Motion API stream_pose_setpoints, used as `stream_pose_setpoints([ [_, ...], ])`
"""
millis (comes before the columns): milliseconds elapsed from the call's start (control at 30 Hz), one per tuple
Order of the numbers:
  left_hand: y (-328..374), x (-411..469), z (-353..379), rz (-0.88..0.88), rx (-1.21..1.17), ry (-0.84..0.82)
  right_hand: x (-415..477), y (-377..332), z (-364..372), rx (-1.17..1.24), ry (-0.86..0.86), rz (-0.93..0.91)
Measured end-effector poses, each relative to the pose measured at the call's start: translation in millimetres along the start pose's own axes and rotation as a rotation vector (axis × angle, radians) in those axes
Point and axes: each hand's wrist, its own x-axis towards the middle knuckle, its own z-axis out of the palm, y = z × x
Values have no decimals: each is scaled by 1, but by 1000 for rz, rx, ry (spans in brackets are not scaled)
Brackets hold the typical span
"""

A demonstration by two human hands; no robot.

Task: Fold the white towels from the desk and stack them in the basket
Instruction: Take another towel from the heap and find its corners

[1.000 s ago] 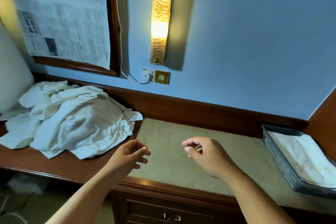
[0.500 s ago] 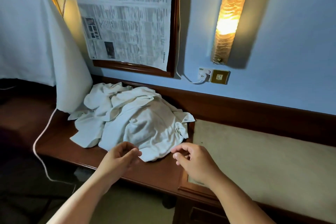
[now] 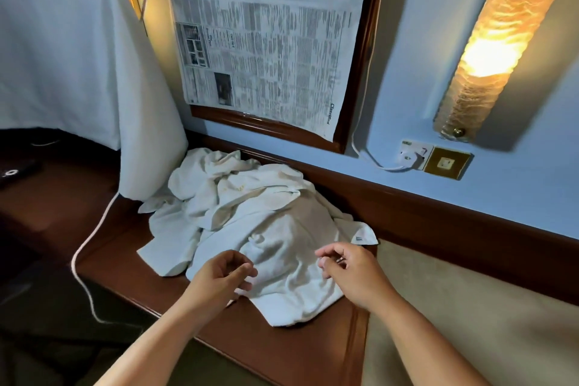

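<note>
White towels (image 3: 250, 229) lie in one crumpled heap on the dark wooden desk (image 3: 282, 351), at 12 o'clock from both hands and pushed back against the wall rail (image 3: 407, 207). The left hand (image 3: 222, 276) hovers over the heap's near edge at about 7 o'clock of the pile, its fingers loosely curled and holding nothing. The right hand (image 3: 347, 273) hangs at about 5 o'clock, also loosely curled and empty. I cannot tell whether either hand brushes the cloth. The step in hand looks like picking one towel off the top. To do it well, take a single layer rather than a bunch. The labelled corner (image 3: 360, 236), at 1 o'clock from the right hand, offers a clear hem to pinch. Lifting there should peel one towel free without dragging its neighbours over the desk's edge. The basket is out of view.
</note>
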Motion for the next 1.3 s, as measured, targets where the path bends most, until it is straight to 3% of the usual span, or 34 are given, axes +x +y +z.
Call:
stream_pose_setpoints([
  [300,-9,88,-37,-15,70,115,96,-8,24,-26,-47,-22],
  [400,-25,131,-44,13,255,101,112,-7,33,-25,-25,23],
  [500,-44,177,-54,56,415,198,121,-7,41,-53,8,82],
  [600,-60,219,-66,-37,623,281,124,-12,54,-47,37,130],
  [733,-77,263,-84,-132,812,167,139,-24,74,-39,62,166],
  [800,-85,271,-94,-37,759,137,148,-30,86,-14,86,173],
  [1000,-57,251,-122,474,408,67,180,-46,138,-101,149,76],
  [1200,-34,240,-178,688,407,-166,228,-89,195,-344,83,-233],
  [1300,-36,239,-195,748,469,-181,250,-103,210,-421,115,-364],
])
